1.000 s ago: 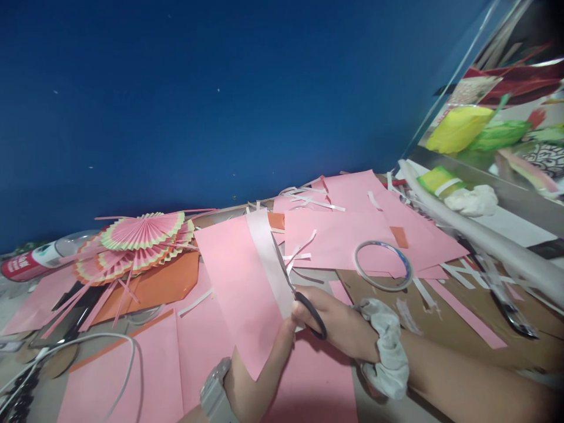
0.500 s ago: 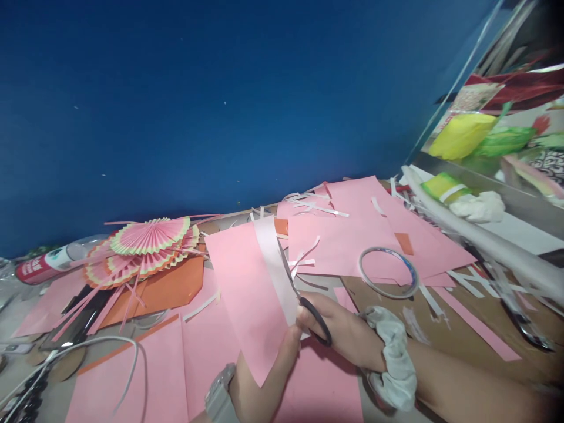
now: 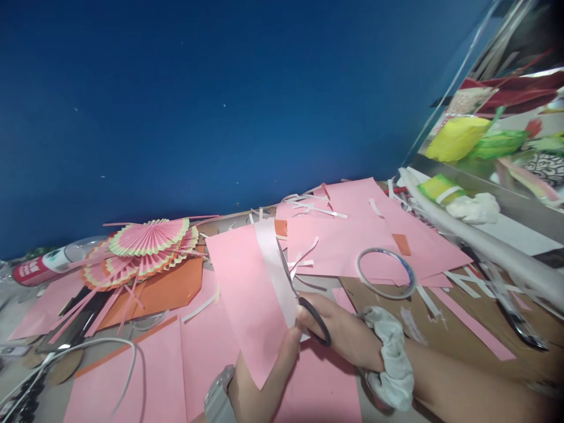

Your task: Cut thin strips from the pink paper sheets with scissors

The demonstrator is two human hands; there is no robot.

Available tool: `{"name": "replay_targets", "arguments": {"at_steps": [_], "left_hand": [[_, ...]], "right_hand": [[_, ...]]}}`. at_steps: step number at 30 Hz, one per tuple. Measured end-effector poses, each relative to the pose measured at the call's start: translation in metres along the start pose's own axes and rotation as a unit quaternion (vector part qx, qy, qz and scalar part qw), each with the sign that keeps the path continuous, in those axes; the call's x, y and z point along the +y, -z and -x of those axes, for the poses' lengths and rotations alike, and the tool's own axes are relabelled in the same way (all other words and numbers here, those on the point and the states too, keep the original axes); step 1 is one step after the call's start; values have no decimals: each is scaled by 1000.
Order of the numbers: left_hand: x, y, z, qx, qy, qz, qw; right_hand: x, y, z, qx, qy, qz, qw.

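My left hand (image 3: 268, 370), with a grey watch at the wrist, grips a sheet of pink paper (image 3: 242, 299) near its lower right edge. A white strip (image 3: 275, 273) runs along the right side of that sheet. My right hand (image 3: 330, 329), a pale scrunchie on its wrist, is closed round the black handle of the scissors (image 3: 318, 320). The scissor blades point up and away, lying along the outer edge of the white strip. Both hands nearly meet at the strip's lower end. The fingers of my left hand are partly hidden behind the sheet.
Pink sheets (image 3: 339, 241) and paper scraps cover much of the table. A roll of tape (image 3: 368, 285) lies right of my hands. Folded paper fans (image 3: 150, 238), a bottle (image 3: 39, 267) and a white cable (image 3: 130, 376) are at left; a blue wall (image 3: 220, 106) stands behind.
The view has shifted very slightly. Both hands, the sheet and the scissors keep almost the same position.
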State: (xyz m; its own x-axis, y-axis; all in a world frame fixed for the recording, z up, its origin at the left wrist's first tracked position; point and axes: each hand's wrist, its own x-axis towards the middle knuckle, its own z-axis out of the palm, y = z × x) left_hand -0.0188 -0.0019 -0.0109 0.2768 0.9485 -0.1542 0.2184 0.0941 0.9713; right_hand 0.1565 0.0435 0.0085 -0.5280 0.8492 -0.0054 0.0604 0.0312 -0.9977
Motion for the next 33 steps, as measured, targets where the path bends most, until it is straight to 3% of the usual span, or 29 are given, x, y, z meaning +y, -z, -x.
{"name": "replay_targets", "arguments": {"at_steps": [17,28,33], "left_hand": [[8,-1,-1,7,-36,3,999],[9,0,-1,-19,9,9,1000],[10,-1,0,-17,-8,4,1000]], "right_hand": [[-2,-1,0,12,-24,-22,999],[1,-2,0,15,-34,-50,998],[2,0,0,16,-28,-37,999]]}}
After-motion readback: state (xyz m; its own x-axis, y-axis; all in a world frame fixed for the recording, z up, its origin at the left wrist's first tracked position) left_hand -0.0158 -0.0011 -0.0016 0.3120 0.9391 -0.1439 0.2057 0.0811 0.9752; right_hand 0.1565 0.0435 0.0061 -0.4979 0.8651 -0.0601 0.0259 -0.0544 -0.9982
